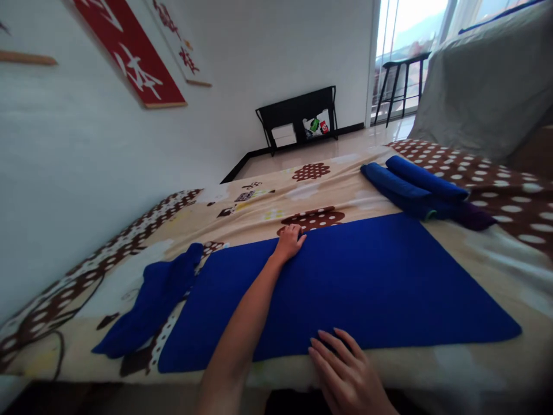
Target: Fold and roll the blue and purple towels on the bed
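A large blue towel point(367, 282) lies spread flat on a bed with a patterned cover point(242, 219). My left hand point(289, 241) reaches across to the towel's far edge, fingers curled over that edge. Flat on the towel's near edge rests my right hand point(345, 369), fingers stretched out and slightly apart. A second blue towel point(151, 300) lies crumpled to the left of the spread one.
Two rolled blue towels point(410, 184) and a dark purple one point(473, 216) lie at the far right of the bed. A grey covered shape point(488, 86) rises behind them. A white wall point(86, 161) runs along the left; a black rack point(298, 118) and a stool point(404, 75) stand beyond.
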Tool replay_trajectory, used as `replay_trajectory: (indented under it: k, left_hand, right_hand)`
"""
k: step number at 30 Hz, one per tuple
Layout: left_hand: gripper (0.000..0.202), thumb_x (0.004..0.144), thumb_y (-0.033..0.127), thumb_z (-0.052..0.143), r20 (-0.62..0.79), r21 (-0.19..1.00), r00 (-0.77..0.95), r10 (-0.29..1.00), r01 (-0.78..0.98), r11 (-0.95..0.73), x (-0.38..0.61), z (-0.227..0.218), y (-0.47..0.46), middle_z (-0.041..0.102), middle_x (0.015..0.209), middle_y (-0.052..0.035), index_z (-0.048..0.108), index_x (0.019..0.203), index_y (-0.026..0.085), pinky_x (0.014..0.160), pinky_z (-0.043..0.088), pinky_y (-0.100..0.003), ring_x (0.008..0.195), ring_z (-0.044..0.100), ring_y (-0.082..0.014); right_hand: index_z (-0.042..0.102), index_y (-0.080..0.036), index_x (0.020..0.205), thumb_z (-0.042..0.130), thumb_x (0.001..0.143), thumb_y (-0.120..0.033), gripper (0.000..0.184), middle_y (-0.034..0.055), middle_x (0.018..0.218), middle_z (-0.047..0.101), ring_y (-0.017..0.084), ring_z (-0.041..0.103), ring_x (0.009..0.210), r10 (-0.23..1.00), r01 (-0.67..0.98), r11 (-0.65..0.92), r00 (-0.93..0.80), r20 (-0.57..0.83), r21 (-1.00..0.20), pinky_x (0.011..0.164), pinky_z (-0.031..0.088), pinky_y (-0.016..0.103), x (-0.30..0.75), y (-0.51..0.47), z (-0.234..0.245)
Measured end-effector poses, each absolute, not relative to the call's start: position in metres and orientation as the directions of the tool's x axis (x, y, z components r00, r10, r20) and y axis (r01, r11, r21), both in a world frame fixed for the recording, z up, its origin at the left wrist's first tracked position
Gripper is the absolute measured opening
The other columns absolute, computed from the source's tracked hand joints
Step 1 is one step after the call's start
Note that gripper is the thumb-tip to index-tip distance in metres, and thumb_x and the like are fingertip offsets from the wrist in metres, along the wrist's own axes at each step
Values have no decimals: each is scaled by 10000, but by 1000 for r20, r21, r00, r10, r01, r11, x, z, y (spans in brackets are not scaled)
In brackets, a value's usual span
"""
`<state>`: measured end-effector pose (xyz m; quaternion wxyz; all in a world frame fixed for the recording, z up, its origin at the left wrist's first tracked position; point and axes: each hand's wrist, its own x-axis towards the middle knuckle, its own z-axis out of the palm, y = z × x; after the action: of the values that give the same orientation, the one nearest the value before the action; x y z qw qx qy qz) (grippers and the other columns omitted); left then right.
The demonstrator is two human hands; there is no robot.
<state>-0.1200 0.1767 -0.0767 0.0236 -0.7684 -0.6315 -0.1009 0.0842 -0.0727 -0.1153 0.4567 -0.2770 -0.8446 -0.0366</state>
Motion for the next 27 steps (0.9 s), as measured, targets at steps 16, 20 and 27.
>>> replay_trajectory:
  k: [16,20,27]
  left_hand:
    - [351,926,381,608,72,152,70,995,985,-80,-129,-62,196,589,1265,-96,591,1206,169,968,500,-487,1135,585,-245]
    - [356,928,385,604,64,171,69,996,982,-80,-130,-53,193,594,1257,-96,588,1211,170,954,510,-477,1116,595,-239]
    - [359,927,376,610,99,195,-8,995,981,-12,-116,-67,179,601,1246,-95,586,1215,164,941,523,-471,1101,606,-236]
  right_hand:
    - [685,-203,921,380,873,-80,332,61,755,661,210,586,750,420,681,697,-132,898,-225,759,417,356,48,-64,-136]
    - [692,-177,967,388,878,-119,321,71,691,637,207,558,664,441,733,652,-160,883,-193,716,421,359,41,-67,-143]
    - [619,-168,772,532,872,-165,132,-4,528,522,129,479,497,277,760,648,-179,944,-46,690,433,287,29,-54,-164]
